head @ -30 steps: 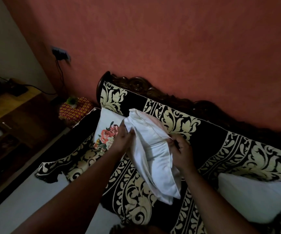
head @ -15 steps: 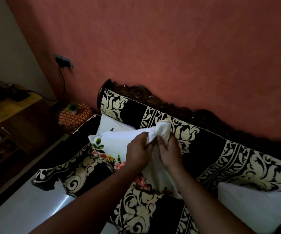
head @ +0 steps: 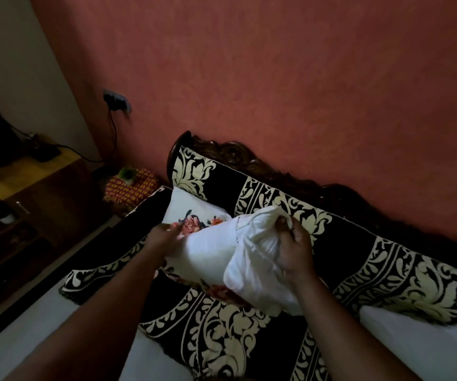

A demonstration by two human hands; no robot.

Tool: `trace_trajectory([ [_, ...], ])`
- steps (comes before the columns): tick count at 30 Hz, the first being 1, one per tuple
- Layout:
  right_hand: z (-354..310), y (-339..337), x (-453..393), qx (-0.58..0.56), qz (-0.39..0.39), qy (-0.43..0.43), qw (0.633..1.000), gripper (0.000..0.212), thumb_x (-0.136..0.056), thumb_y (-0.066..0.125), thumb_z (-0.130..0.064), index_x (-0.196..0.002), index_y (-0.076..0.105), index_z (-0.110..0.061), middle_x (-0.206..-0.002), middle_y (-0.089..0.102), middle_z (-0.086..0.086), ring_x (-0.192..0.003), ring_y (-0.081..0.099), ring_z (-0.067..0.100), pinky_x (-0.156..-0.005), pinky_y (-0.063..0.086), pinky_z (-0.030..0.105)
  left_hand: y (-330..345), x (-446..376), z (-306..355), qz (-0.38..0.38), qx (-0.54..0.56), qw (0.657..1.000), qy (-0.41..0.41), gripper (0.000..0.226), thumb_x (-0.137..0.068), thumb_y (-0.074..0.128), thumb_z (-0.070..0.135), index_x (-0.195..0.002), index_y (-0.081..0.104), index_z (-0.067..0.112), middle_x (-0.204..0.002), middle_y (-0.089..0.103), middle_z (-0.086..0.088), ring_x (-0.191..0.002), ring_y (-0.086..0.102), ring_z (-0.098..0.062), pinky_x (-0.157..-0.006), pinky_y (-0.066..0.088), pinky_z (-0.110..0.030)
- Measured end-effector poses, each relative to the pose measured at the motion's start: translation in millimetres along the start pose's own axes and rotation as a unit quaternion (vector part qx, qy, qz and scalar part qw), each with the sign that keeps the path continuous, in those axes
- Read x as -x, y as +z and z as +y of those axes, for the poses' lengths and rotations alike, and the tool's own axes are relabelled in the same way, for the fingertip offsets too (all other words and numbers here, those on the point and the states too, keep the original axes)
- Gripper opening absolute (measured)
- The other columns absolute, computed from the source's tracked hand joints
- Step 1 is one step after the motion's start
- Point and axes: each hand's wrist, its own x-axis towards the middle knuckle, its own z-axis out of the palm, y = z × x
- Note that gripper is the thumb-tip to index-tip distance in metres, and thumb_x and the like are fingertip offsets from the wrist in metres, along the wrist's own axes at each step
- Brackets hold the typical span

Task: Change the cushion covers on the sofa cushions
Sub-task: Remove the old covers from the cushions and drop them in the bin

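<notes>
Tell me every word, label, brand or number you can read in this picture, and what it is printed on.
None can be read.
The floral cushion cover shows only flowers, no lettering.
The black and cream sofa throw carries only leaf scrolls.
The red and yellow patterned cloth beside the sofa is too small and dim to tell marks from letters.

A home living room: carved sofa (head: 249, 158) against terracotta wall (head: 276, 78), wooden cabinet (head: 29, 204), wall socket (head: 116, 99).
</notes>
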Motion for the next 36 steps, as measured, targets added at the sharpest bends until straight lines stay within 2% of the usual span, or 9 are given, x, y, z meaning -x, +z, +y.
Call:
trace_trajectory([
  [2,-5.3,3.3,-1.9,-0.004,0.024,-0.005,1.000,0.023,-0.104,0.053,-0.028,-0.091,0.072,-0.029,-0.089,0.074,-0.008,-0.084,0.066,0.006,-0.075,0.052,0.023,9.0,9.4,-2.3,-0.001,-0.085,0.995,0.059,0.032,-0.090,0.069,0.036,-0.085,0.075,0.004,-0.088,0.073,-0.023,-0.082,0.069,-0.031,-0.076,0.054,-0.040],
  [7,-3.6,-1.8,-8.6,0.048,0.067,-0.034,0.996,0.026,-0.104,0.053,-0.029,-0.082,0.066,-0.027,-0.079,0.068,-0.009,-0.072,0.060,-0.001,-0.068,0.047,0.021,12.9,41.8,-17.9,-0.009,-0.058,0.997,0.058,0.051,-0.100,0.049,0.053,-0.100,0.073,0.008,-0.103,0.072,-0.017,-0.102,0.065,-0.031,-0.082,0.044,-0.034],
  [12,-4.4,-16.0,-21.2,0.076,0.116,-0.054,0.989,0.027,-0.102,0.053,-0.033,-0.088,0.068,-0.015,-0.080,0.068,-0.003,-0.073,0.059,0.005,-0.067,0.046,0.025,16.3,72.2,-45.8,-0.047,-0.076,0.988,0.128,0.044,-0.097,0.048,0.059,-0.101,0.067,0.020,-0.085,0.067,-0.003,-0.070,0.062,-0.010,-0.054,0.048,-0.019],
  [15,-5.3,-22.4,-27.5,0.081,0.110,-0.046,0.990,0.023,-0.100,0.054,-0.037,-0.088,0.069,-0.025,-0.084,0.070,-0.006,-0.080,0.064,0.008,-0.075,0.050,0.028,20.7,71.3,-50.0,0.006,-0.218,0.957,0.190,0.066,-0.092,0.031,0.072,-0.104,0.065,0.017,-0.084,0.069,-0.006,-0.075,0.066,-0.024,-0.059,0.043,-0.029],
  [19,-7.6,-38.2,-36.6,0.080,0.130,-0.049,0.987,0.025,-0.094,0.054,-0.050,-0.094,0.072,-0.032,-0.094,0.073,-0.006,-0.094,0.069,0.014,-0.088,0.055,0.037,11.7,67.4,-42.5,0.034,-0.223,0.957,0.181,0.048,-0.103,0.036,0.055,-0.112,0.069,0.021,-0.092,0.072,-0.008,-0.078,0.066,-0.026,-0.067,0.042,-0.031],
  [22,-10.2,-46.2,-42.0,0.067,0.166,-0.053,0.982,0.026,-0.094,0.056,-0.049,-0.095,0.072,-0.028,-0.093,0.073,-0.006,-0.093,0.069,0.014,-0.091,0.055,0.042,6.9,55.6,-54.5,0.041,-0.257,0.947,0.186,0.054,-0.101,0.029,0.062,-0.112,0.067,0.025,-0.097,0.073,-0.010,-0.087,0.067,-0.029,-0.073,0.049,-0.035],
  [26,-16.6,-60.2,-46.5,0.060,0.211,-0.052,0.974,0.025,-0.096,0.057,-0.043,-0.090,0.070,-0.023,-0.087,0.070,-0.010,-0.086,0.064,0.006,-0.088,0.053,0.035,4.7,50.3,-70.8,0.077,-0.344,0.923,0.154,0.059,-0.098,0.025,0.067,-0.104,0.067,0.025,-0.091,0.069,-0.008,-0.087,0.067,-0.032,-0.071,0.052,-0.036],
  [33,-18.9,-63.8,-41.5,0.107,0.207,-0.065,0.970,0.038,-0.097,0.054,-0.046,-0.094,0.070,-0.012,-0.089,0.070,-0.001,-0.084,0.064,0.012,-0.084,0.052,0.036,6.9,26.0,-77.0,0.005,-0.422,0.901,0.098,0.051,-0.096,0.035,0.063,-0.107,0.066,0.025,-0.109,0.071,-0.009,-0.097,0.067,-0.030,-0.082,0.049,-0.036],
  [36,-25.8,-53.4,-37.9,0.123,0.127,-0.069,0.982,0.041,-0.093,0.055,-0.050,-0.084,0.066,-0.011,-0.077,0.066,-0.001,-0.074,0.059,0.009,-0.075,0.051,0.034,16.6,44.7,-13.7,0.035,-0.263,0.942,0.204,0.047,-0.097,0.041,0.062,-0.117,0.061,0.024,-0.110,0.068,-0.006,-0.094,0.066,-0.022,-0.078,0.053,-0.036],
])
